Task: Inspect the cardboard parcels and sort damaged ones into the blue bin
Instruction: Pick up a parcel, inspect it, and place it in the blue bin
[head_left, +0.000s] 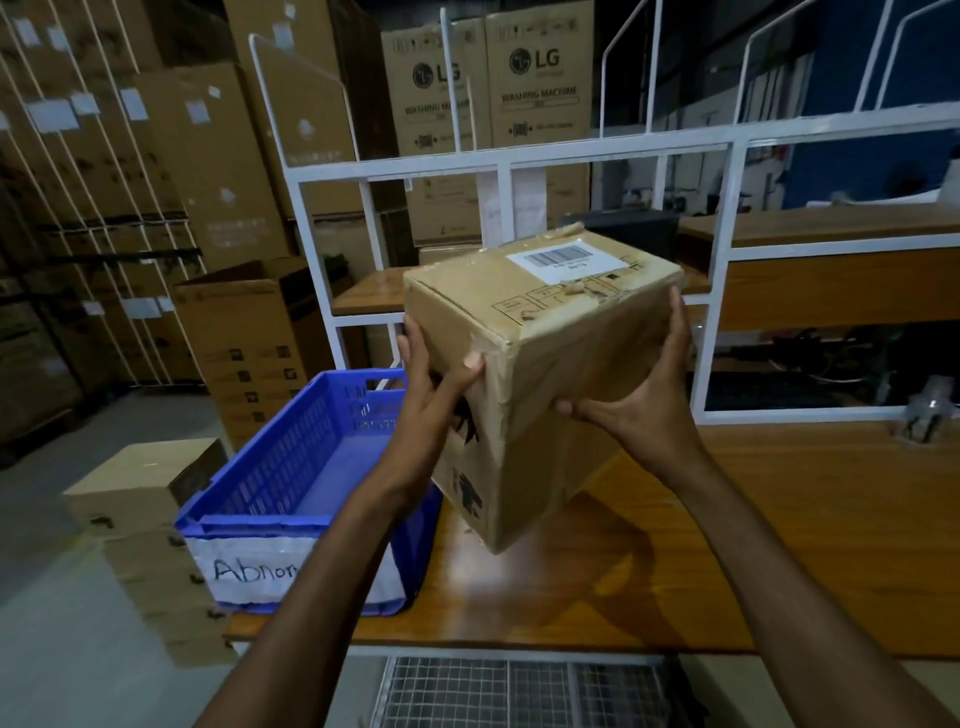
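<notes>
A brown cardboard parcel with a white barcode label on top and torn, scuffed edges hangs tilted above the wooden table. My left hand grips its left side, thumb on the near corner. My right hand holds its right side, fingers spread up the far face and thumb underneath. The blue bin sits at the table's left end, below and left of the parcel. Its inside looks bare, and a white label on its front reads "Abnor…".
A white metal rack stands behind the table with a wooden shelf. Tall stacks of cardboard cartons fill the background and left wall. An open carton and a low box stand on the floor left of the bin.
</notes>
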